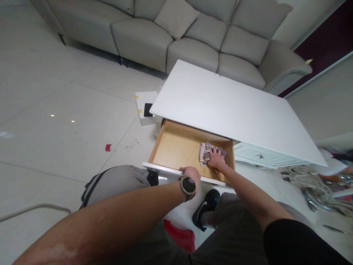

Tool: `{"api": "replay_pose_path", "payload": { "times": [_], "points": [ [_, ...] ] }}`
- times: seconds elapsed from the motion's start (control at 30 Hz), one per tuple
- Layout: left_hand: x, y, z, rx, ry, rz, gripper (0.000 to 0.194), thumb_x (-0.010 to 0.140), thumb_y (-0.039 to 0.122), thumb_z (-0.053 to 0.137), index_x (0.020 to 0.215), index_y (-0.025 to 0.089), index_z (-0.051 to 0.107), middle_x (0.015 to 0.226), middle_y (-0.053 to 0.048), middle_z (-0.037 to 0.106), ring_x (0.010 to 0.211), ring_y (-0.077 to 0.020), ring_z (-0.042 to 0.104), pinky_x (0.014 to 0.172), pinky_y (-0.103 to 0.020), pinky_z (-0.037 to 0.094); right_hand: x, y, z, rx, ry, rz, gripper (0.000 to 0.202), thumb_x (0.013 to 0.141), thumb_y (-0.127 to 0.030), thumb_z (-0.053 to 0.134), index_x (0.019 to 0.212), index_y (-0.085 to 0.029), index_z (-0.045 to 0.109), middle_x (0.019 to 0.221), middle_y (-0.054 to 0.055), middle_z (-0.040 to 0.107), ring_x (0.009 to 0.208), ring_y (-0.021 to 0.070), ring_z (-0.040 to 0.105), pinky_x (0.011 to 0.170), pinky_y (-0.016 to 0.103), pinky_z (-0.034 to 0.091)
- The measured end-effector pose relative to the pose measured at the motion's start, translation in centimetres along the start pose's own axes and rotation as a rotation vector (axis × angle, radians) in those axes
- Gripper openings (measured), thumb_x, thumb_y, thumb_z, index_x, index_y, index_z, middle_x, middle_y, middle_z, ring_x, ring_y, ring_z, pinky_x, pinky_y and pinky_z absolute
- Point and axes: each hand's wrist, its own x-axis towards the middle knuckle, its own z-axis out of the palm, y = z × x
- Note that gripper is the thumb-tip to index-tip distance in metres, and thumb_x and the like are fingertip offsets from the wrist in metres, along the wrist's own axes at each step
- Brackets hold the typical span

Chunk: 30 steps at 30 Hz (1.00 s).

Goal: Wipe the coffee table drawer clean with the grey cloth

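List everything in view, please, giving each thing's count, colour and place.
Sofa: 1, grey, top
Cushion: 1, beige, on sofa
Coffee table: 1, white, centre right
Open drawer: 1, pale wood, white front, under tabletop
Patterned cloth: count unclear, brown and cream, in drawer
Box: 1, white, beside table
Flat item: 1, black, on box
Scrap: 1, red, floor left
Unclear item: 1, red, floor below drawer
Cords: count unclear, pale, floor right
Floor tiles: several, pale
Watch: 1, dark, left wrist
Shoe: 1, black, below drawer
Left hand: 1, on drawer front
Right hand: 1, on cloth
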Motion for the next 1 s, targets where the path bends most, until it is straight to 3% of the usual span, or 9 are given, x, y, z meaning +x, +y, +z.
{"api": "replay_pose_path", "payload": {
  "times": [0.23,0.5,0.67,1.0],
  "points": [
    [0.03,0.06,-0.07,-0.014,-0.008,0.019,0.042,0.083,0.008,0.066,0.124,0.009,0.073,0.117,-0.024,0.074,0.115,-0.0404,0.067,0.093,-0.064,0.055,0.13,0.02,0.16,0.0,0.004,-0.001,0.081,0.08,-0.038,0.064,0.154,-0.023,0.036,0.158,0.02,0.029,0.138,0.0456,0.033,0.098,0.061,0.045],
    [0.16,-0.02,0.06,-0.065,0.0,0.0,0.04,0.086,0.012,0.065,0.124,0.018,0.075,0.122,-0.021,0.073,0.117,-0.0415,0.066,0.097,-0.064,0.053,0.01,-0.08,0.09,-0.008,0.019,-0.008,0.078,0.078,-0.037,0.067,0.15,-0.022,0.04,0.156,0.021,0.031,0.136,0.0455,0.035,0.096,0.06,0.047],
    [-0.09,-0.03,-0.4,-0.009,-0.039,0.018,0.043,0.086,0.007,0.06,0.128,0.007,0.07,0.123,-0.023,0.072,0.117,-0.0421,0.065,0.094,-0.067,0.054,-0.09,-0.09,0.04,-0.005,0.022,-0.008,0.077,0.079,-0.037,0.065,0.151,-0.022,0.04,0.157,0.021,0.031,0.136,0.0452,0.036,0.097,0.059,0.046],
    [-0.03,0.12,-0.22,-0.013,-0.024,-0.003,0.041,0.086,0.01,0.063,0.126,0.009,0.072,0.121,-0.024,0.073,0.116,-0.0408,0.066,0.096,-0.065,0.054,0.06,-0.06,0.25,-0.008,0.024,-0.006,0.079,0.08,-0.039,0.066,0.152,-0.022,0.038,0.158,0.02,0.03,0.136,0.0446,0.035,0.098,0.061,0.045]
  ]
}}
